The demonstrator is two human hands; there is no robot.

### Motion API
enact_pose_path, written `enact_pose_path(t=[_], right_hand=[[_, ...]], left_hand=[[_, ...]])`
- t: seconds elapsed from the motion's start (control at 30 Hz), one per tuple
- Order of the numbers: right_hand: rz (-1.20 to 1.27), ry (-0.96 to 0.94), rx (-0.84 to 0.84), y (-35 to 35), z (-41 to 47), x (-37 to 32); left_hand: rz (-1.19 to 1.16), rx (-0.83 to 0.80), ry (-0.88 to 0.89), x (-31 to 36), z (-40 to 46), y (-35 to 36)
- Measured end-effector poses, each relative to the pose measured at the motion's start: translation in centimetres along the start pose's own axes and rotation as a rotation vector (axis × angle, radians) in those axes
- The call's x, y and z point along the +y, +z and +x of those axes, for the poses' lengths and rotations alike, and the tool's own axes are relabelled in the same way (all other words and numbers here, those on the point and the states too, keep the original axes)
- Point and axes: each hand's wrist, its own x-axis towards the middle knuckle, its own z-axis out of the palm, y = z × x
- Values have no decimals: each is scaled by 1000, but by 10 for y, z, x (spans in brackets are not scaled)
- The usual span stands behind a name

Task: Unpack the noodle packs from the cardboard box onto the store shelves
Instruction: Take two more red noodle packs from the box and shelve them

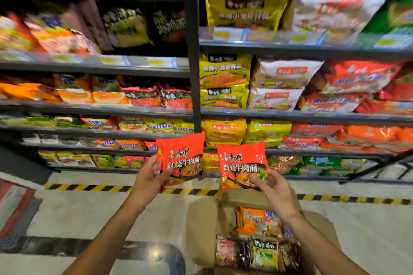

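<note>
My left hand (152, 176) grips the lower left edge of red noodle packs (182, 156); a second pack's edge shows behind the front one. My right hand (271, 187) pinches the lower right corner of another red noodle pack (240, 163). Both are held upright in front of the low shelves (125, 153). Below my right arm stands the open cardboard box (201, 230), with several mixed noodle packs (257, 241) lying inside.
Dark metal shelving fills the view, stocked with noodle packs; an upright post (193, 51) divides left and right bays. Yellow-black hazard tape (89, 187) runs along the floor before the shelves. A dark round object (156, 254) sits at bottom centre, red-grey goods (15, 207) at left.
</note>
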Motion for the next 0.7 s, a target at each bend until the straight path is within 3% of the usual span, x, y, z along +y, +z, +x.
enact_pose_path(t=[0.37, 0.53, 0.7], right_hand=[[94, -231, -114, 8, -58, -82], [166, -320, -222, 35, -83, -112], [74, -387, -262, 78, -121, -136]], left_hand=[[51, 238, 202, 78, -125, -47], [67, 380, 256, 91, -185, -81], [53, 468, 290, 90, -231, -128]])
